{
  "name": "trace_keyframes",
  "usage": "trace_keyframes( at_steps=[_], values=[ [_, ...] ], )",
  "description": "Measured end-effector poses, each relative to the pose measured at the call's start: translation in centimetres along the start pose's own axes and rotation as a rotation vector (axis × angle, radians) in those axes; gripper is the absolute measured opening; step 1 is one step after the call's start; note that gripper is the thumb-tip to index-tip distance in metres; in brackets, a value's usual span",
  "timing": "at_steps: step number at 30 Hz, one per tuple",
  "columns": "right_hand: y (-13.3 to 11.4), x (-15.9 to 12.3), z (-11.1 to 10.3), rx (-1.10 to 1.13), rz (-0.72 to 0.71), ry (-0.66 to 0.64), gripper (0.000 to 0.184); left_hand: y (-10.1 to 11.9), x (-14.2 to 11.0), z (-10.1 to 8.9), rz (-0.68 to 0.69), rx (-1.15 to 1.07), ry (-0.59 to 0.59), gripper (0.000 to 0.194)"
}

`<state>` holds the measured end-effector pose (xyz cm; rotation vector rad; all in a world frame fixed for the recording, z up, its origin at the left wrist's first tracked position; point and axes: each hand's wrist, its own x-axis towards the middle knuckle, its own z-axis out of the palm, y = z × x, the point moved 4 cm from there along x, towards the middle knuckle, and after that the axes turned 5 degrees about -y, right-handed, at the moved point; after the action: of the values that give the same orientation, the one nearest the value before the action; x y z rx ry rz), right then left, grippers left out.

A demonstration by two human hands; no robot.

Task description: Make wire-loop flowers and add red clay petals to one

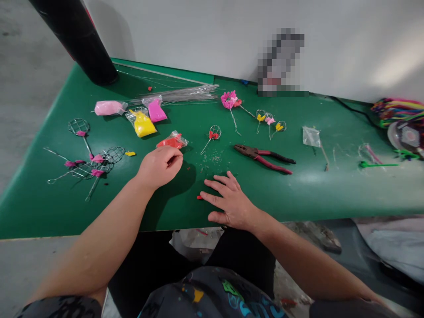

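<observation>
My left hand is curled closed just in front of a clear bag of red clay; its fingertips are turned away, so what they hold, if anything, is hidden. Palm down over the near part of the table, my right hand has its fingers spread. A small red bit of clay lies beside its fingertips. Beyond the hands lies a small wire racket with red clay at its throat. Pliers with red and black handles rest to the right of it, jaws pointing left.
Several larger wire rackets with pink clay lie at left. Bags of pink clay, yellow clay and magenta clay sit near a bundle of wires. Small decorated rackets lie at back; a black cylinder stands back left.
</observation>
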<state>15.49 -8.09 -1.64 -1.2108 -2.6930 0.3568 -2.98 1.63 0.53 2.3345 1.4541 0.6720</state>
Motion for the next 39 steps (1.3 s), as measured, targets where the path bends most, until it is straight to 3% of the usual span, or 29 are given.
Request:
trace_keyframes(
  at_steps=[4, 11, 15, 19, 24, 33, 37, 39],
  values=[
    [-0.2, 0.6, -0.5, 0.067, 0.067, 0.077, 0.029, 0.0, 0.0, 0.0, 0.005, 0.002, 0.003, 0.019],
    [0.3, 1.9, -0.6, 0.276, 0.189, 0.250, 0.019, -0.2, -0.1, 0.1, 0.035, 0.015, 0.022, 0.018],
    [1.0, 2.5, -1.0, 0.728, 0.351, 0.359, 0.017, -0.1, -0.1, -0.1, 0.029, 0.018, 0.017, 0.018],
    [1.0, 3.0, -0.3, 1.350, 0.593, 0.284, 0.016, 0.2, -0.1, -0.4, 0.009, 0.028, -0.013, 0.020],
    [0.1, 4.0, 0.1, 1.840, 0.660, 0.242, 0.025, 0.5, -0.2, -0.6, 0.033, 0.013, -0.023, 0.019],
    [1.7, 5.2, -0.3, 2.010, 0.602, 0.298, 0.022, 2.3, -0.3, -0.6, 0.066, -0.047, -0.085, 0.020],
    [3.8, 4.8, -1.3, 2.003, 0.564, 0.398, 0.022, 3.5, 1.6, -0.6, -0.007, 0.058, -0.180, 0.020],
    [5.0, 4.6, -1.8, 1.996, 0.558, 0.436, 0.021, 4.1, 3.3, 0.1, -0.060, 0.172, -0.282, 0.021]
  ],
)
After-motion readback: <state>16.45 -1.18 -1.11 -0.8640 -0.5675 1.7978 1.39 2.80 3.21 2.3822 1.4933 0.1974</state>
